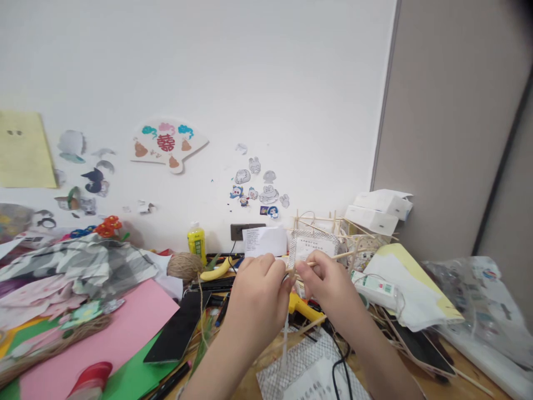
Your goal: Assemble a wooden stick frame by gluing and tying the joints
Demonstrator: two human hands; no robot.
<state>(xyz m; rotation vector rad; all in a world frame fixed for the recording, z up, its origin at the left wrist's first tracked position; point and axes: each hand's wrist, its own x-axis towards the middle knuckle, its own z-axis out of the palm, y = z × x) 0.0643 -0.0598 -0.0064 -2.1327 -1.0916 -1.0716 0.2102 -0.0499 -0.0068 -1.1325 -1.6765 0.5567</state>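
Both hands meet above the middle of the desk, fingertips almost touching. My right hand [327, 275] pinches a thin wooden stick [345, 255] that points out to the right. Curled with its back to me, my left hand [258, 291] grips where thin sticks come together; its fingers hide most of that spot. A pale, narrow strip [285, 341] hangs below the fingers. Under the hands lies a yellow hot glue gun [307, 309], partly covered by my right hand. Behind them stands a frame of thin sticks [316, 219].
A twine ball [184, 268], a yellow bottle [195, 242] and a toy banana [216, 270] sit left of centre. Nearer are a black phone [177, 328] and pink paper [137, 316]. Patterned paper [308, 372] and a black cable [339, 366] lie in front; plastic bags [487, 311] occupy the right.
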